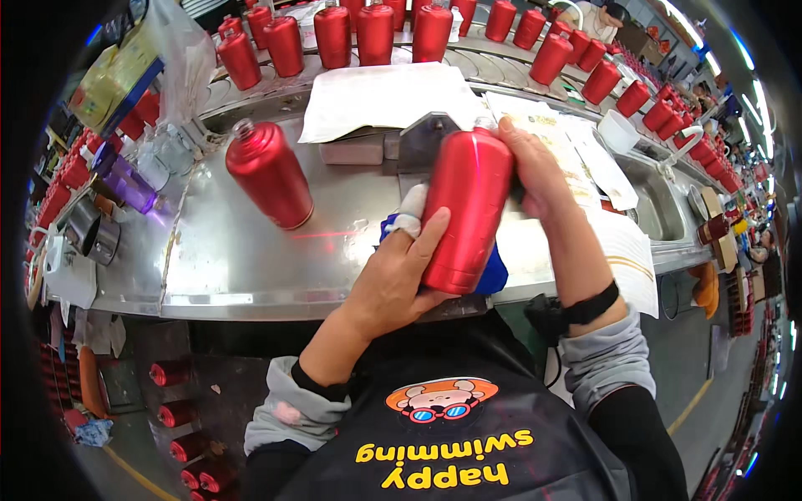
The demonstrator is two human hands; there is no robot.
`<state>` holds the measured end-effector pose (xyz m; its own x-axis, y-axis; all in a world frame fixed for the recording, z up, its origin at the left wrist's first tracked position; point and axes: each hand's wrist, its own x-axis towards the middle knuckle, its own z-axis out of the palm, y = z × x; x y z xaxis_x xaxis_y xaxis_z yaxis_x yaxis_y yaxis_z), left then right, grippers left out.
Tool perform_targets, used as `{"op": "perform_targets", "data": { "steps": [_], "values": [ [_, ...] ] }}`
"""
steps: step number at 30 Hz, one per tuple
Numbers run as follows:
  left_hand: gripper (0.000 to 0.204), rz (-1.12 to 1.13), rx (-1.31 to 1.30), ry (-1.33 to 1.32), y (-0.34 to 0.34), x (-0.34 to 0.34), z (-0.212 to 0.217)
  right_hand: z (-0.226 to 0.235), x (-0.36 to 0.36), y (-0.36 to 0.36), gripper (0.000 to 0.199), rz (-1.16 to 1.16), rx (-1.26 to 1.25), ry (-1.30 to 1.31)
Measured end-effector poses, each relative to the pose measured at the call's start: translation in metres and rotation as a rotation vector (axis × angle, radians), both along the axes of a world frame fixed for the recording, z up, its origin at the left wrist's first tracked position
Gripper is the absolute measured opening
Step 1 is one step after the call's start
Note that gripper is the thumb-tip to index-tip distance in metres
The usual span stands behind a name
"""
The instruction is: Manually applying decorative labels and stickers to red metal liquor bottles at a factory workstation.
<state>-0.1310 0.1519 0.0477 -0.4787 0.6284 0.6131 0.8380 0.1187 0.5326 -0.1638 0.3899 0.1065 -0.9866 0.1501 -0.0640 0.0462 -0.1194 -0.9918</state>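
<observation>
Both hands are wrapped around my red metal bottle (465,209), left hand (393,280) low, right hand (535,175) up top, second red bottle (269,173) standing nearby on the steel bench (234,259).

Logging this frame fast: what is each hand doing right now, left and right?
Left hand: closed on the lower end of the red bottle, one finger wrapped in white.
Right hand: closed on the bottle's upper end, over the metal workbench.

A flat yellow-green rectangular carton with a blue edge (117,79) stands far left; printed white-and-yellow label sheets (576,159) lie right, on the steel bench.
</observation>
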Motion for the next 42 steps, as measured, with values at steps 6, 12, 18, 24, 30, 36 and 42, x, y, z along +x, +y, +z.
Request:
{"op": "perform_targets", "data": {
  "steps": [6,12,18,24,30,36,42],
  "values": [
    [0.09,0.213,0.029,-0.009,0.005,0.009,-0.018,-0.015,-0.017,-0.019,0.047,0.022,-0.131,-0.12],
    [0.09,0.276,0.054,-0.013,0.018,0.007,-0.019,-0.021,-0.03,-0.018,0.045,0.022,-0.113,-0.224],
    [0.091,0.29,-0.03,-0.12,0.013,-0.006,-0.019,-0.01,-0.035,0.003,0.04,0.121,0.209,-0.129],
    [0.069,0.221,0.608,-1.03,-0.019,-0.064,-0.013,0.026,-0.05,0.058,0.032,0.141,0.733,0.097],
    [0.065,0.526,0.623,-0.989,-0.018,-0.125,-0.032,0.045,-0.097,0.057,0.023,0.328,1.02,0.261],
    [0.072,0.534,0.461,-0.961,-0.027,-0.133,-0.044,0.05,-0.116,0.023,0.021,0.454,1.065,0.36],
    [0.083,0.596,0.33,-1.003,-0.034,-0.129,-0.051,0.054,-0.134,-0.001,0.021,0.542,1.157,0.532]
  ]
}}
